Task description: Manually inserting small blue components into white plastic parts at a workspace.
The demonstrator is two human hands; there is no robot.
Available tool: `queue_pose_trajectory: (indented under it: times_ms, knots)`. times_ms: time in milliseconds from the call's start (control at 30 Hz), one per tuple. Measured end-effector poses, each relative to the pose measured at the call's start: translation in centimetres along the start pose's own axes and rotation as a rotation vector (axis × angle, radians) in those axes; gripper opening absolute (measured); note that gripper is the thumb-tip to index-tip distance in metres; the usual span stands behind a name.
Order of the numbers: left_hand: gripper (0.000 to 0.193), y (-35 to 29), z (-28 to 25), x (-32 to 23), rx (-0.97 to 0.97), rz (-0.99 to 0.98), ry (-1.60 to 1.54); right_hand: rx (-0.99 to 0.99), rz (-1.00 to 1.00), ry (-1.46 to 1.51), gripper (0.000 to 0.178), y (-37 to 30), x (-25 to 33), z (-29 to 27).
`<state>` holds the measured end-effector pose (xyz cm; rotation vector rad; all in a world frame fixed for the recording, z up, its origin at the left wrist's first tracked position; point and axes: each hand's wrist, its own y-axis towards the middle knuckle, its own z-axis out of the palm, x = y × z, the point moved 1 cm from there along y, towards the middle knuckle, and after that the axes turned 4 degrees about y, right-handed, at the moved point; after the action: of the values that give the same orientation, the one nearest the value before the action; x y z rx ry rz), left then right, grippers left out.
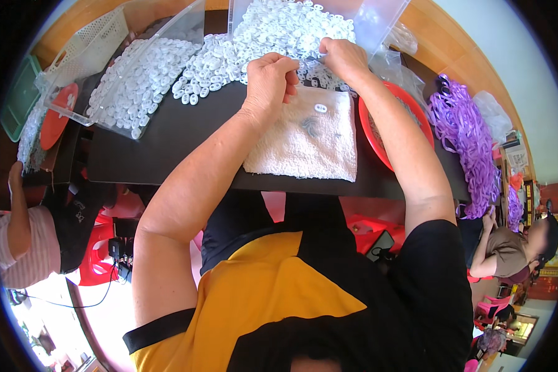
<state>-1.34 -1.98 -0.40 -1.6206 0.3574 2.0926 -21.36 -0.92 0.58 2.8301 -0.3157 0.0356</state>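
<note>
My left hand [269,80] is above the far left edge of a white towel [304,146], its fingers curled together. My right hand [344,57] is closed in a pinch, over the front of a large heap of small white oval pieces with two holes [285,28]. What either hand holds is too small or hidden to make out. A single white two-holed piece [320,108] lies on the towel near its far edge. Beneath my right forearm stands a red basin [364,127] with small thin things in it that I cannot name.
A clear bin [379,25] holds part of the heap; another clear bin [136,87] of white pieces tilts at left. Purple ribbons [462,133] hang over the table's right end. People sit at both sides, one person's hand [15,173] at far left.
</note>
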Motion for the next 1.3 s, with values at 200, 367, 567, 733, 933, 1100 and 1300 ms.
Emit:
queue_pose_trajectory:
  times_ms: [200, 367, 567, 733, 933, 1100, 1300]
  knots:
    - [0.012, -0.1, -0.4, -0.3, -0.044, 0.046, -0.123, -0.017, 0.022, 0.073, 0.013, -2.1, 2.7, -2.4]
    - [0.013, 0.3, -0.8, -0.2, -0.084, 0.099, -0.155, -0.092, -0.059, 0.111, 0.017, -3.4, 3.0, -2.1]
    - [0.013, 0.4, -1.1, -0.3, -0.079, 0.097, -0.142, -0.041, 0.105, 0.118, 0.021, -2.6, -0.5, -1.5]
    - [0.013, 0.5, -1.1, -0.2, -0.063, 0.091, -0.128, -0.014, 0.102, 0.084, 0.018, -2.3, -0.8, -1.1]
    - [0.013, 0.6, -1.1, -0.3, -0.064, 0.086, -0.133, 0.048, 0.031, 0.056, 0.02, -1.9, 0.3, -1.1]
    - [0.012, 0.5, -1.0, -0.2, -0.053, 0.086, -0.135, 0.085, 0.0, 0.037, 0.017, -1.5, 0.2, -1.2]
    - [0.012, 0.6, -1.2, -0.2, -0.049, 0.104, -0.147, 0.081, 0.009, 0.026, 0.017, -1.5, 1.2, -1.8]
